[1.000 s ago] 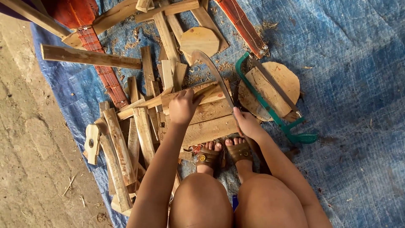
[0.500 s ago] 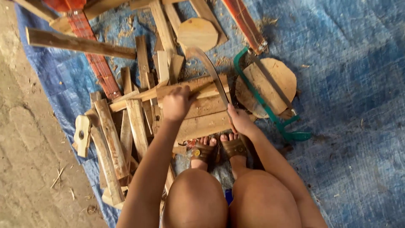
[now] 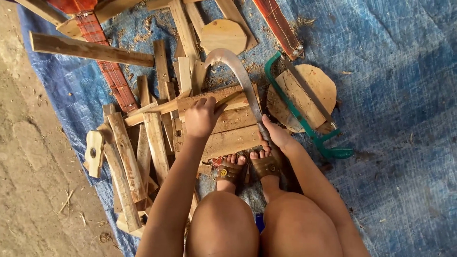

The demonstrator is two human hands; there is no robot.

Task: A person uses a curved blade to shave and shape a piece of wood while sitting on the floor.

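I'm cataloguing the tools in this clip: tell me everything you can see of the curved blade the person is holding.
The curved blade is a sickle-like knife of dull grey metal, worn and mottled. It runs up from a dark handle in the right hand, then hooks left to a blunt-looking tip near the round wooden disc. It lies across the long wooden strip that the left hand steadies, over stacked planks on the blue tarp. The handle is mostly hidden by the grip.

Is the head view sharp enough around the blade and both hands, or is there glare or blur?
Head view: even, soft daylight, no harsh shadows; mild sheen on the curved blade, no blown-out glare; left hand and right hand reasonably sharp; frame edges slightly soft and stretched.
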